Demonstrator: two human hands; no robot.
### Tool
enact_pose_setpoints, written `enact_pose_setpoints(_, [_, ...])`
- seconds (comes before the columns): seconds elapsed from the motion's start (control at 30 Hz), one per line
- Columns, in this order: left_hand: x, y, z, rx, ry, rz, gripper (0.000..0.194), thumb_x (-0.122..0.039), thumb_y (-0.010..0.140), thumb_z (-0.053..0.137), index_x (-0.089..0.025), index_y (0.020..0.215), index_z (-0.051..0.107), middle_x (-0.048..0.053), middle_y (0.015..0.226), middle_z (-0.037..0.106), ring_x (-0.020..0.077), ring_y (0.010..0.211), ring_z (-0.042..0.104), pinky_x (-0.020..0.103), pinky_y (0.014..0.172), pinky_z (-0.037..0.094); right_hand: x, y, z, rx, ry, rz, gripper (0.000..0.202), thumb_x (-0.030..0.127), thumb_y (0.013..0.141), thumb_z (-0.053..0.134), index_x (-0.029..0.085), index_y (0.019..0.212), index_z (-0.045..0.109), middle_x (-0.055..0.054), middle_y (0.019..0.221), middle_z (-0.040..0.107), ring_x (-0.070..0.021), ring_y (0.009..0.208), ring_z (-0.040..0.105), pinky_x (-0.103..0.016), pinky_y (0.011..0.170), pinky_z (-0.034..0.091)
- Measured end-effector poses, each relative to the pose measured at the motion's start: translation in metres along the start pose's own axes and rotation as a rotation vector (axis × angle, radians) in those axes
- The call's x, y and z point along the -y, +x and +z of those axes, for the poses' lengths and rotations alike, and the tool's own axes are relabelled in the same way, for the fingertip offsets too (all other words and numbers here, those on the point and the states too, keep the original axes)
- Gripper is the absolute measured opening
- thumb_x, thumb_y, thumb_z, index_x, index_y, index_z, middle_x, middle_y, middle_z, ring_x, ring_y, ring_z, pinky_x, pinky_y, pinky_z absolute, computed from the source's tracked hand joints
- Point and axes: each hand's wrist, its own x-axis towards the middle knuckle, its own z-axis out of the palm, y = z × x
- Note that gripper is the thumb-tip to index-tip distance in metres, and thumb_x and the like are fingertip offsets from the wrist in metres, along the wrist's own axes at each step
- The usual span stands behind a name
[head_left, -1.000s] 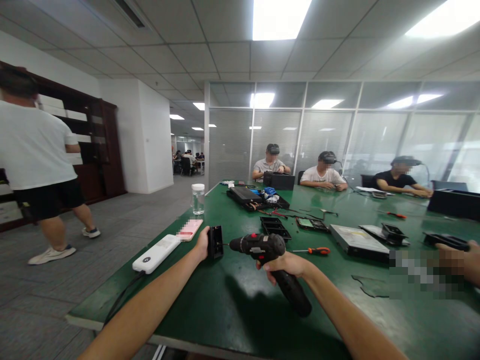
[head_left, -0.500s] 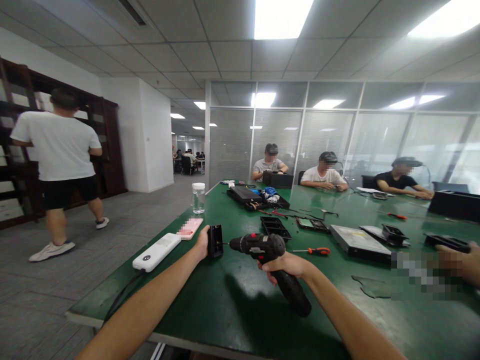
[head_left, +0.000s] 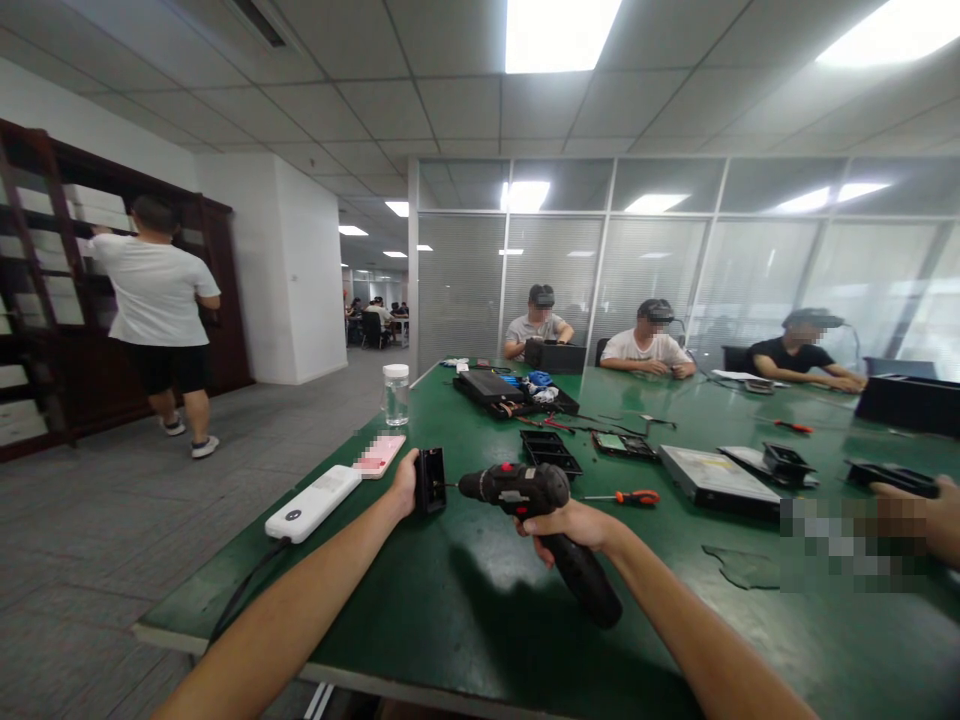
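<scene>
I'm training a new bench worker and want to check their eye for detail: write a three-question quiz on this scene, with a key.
1. Multiple choice: what does the right hand hold?
A) a screwdriver
B) a power drill
C) a phone
2. True or false: the clear jar lies on its side on the green table.
3. Fill the gap: the power drill points toward the black part held in the ____ hand.

Key:
1. B
2. False; it stands upright.
3. left
</scene>
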Motion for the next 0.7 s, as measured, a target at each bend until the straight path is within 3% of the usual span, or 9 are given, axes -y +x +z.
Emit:
enact_pose_setpoints(0.13, [0.001,0.0037,-0.0025,0.006,0.016,-0.004,0.036,-0.049,0.073,0.042,-0.017,0.063,0.055,0.004,0.054,0.056,0.0187,0.045,0.052,0.033,0.048,0.044,-0.0002,0.0003,0.001,0.015,0.026,-0.032,0.042,0.04,0.066,0.068,0.011,0.093,0.055,-0.001,0.065,0.055,-0.0106,0.048,0.053,-0.024,0.047,0.044])
enact_pose_setpoints(0.27, [0.0012,0.0045,-0.0022,-0.009,-0.007,0.001,0.035,-0.048,0.073,0.042,-0.017,0.062,0.054,0.004,0.053,0.055,0.0176,0.044,0.051,0.031,0.047,0.043,0.0032,-0.0002,0.0042,0.034,0.013,-0.039,0.041,0.033,0.063,0.071,0.011,0.094,0.054,0.001,0.063,0.053,-0.0097,0.047,0.052,-0.024,0.048,0.044])
enact_pose_setpoints(0.7, [-0.0017,-0.0051,0.0023,-0.012,0.005,-0.007,0.034,-0.045,0.075,0.039,-0.017,0.064,0.055,0.004,0.054,0.055,0.0177,0.044,0.052,0.031,0.047,0.043,0.0044,-0.0012,0.0037,-0.011,-0.013,-0.011,0.033,0.032,0.069,0.066,0.01,0.091,0.054,-0.001,0.061,0.057,-0.01,0.047,0.053,-0.023,0.048,0.044])
